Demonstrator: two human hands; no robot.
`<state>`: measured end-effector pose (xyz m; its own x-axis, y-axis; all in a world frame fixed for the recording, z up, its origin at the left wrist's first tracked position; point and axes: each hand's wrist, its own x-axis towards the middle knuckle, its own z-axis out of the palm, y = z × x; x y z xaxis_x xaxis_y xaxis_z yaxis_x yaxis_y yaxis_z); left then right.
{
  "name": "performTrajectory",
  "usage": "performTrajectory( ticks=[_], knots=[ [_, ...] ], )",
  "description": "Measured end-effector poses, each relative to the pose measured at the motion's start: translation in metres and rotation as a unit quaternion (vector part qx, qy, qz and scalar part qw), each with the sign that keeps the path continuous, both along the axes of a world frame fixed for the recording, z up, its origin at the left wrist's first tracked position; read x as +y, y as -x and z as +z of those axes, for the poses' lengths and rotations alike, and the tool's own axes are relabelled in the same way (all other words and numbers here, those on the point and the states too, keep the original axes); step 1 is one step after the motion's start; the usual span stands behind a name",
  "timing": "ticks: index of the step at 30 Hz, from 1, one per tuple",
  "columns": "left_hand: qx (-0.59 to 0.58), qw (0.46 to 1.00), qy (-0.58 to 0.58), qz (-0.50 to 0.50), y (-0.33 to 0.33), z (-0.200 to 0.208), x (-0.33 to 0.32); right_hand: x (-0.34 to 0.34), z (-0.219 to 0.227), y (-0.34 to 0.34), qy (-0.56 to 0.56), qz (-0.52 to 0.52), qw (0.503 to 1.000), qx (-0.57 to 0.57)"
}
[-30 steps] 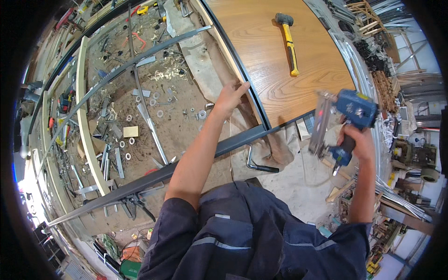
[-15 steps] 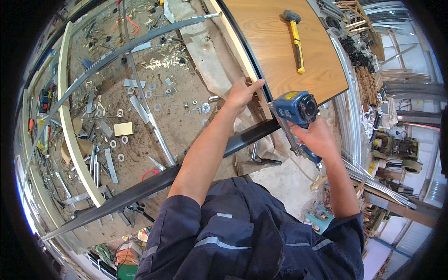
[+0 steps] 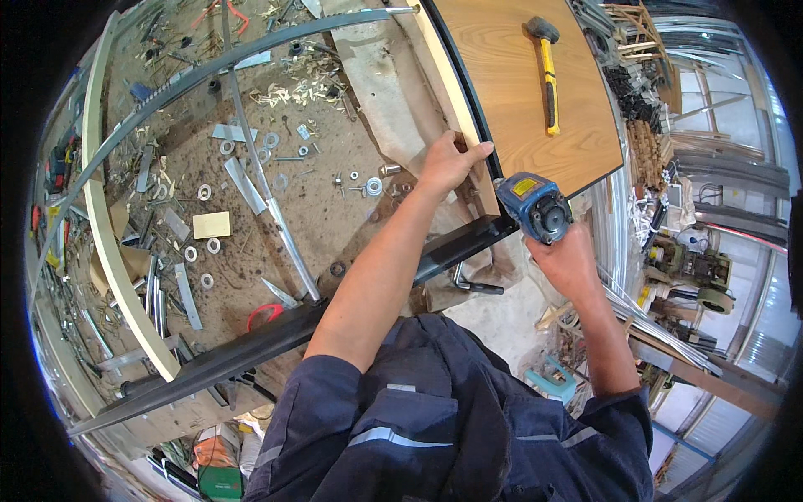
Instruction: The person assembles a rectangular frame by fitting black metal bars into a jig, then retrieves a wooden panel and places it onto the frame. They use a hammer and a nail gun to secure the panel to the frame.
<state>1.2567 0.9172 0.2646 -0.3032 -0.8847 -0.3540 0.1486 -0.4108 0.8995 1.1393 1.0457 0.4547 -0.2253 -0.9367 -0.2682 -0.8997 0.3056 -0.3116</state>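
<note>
My right hand [image 3: 562,261] is wrapped round the handle of a blue nail gun [image 3: 527,194]. The gun's nose is close to the outer side of the frame corner; whether it touches is hidden. At that same corner, my left hand [image 3: 450,167] pinches a pale wooden strip [image 3: 452,84] between thumb and fingers. The strip lies along the inner side of a black frame [image 3: 456,251]. Beyond the gun is a wood-grain board [image 3: 502,58], and a mallet with a yellow and black handle [image 3: 548,79] rests on it.
Washers [image 3: 374,186], bolts, metal strips and wood chips litter the worktop [image 3: 309,226] inside the frame. A curved grey bar [image 3: 242,63] and a pale wooden rail [image 3: 96,209] span it. Long metal profiles [image 3: 615,234] run along the right; a teal stool [image 3: 552,381] stands below.
The nail gun has tilted and shifted slightly down and right, with my right hand still on it. My left hand stays on the strip; the whole view has shifted a little.
</note>
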Motion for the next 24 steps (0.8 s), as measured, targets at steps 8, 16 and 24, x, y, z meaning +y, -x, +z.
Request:
performTrajectory(
  ticks=[8,16,24],
  knots=[
    [-0.025,0.996,0.047,0.067,-0.005,-0.014,-0.017,-0.019,0.017,0.016,-0.069,-0.109,0.981,-0.145],
    [0.003,0.997,0.064,0.040,-0.006,-0.018,-0.016,-0.127,0.041,-0.005,-0.078,-0.035,0.977,-0.196],
    [0.055,0.998,0.007,0.022,-0.003,-0.010,-0.015,-0.238,0.013,-0.030,-0.056,0.056,0.993,-0.086]
  ],
)
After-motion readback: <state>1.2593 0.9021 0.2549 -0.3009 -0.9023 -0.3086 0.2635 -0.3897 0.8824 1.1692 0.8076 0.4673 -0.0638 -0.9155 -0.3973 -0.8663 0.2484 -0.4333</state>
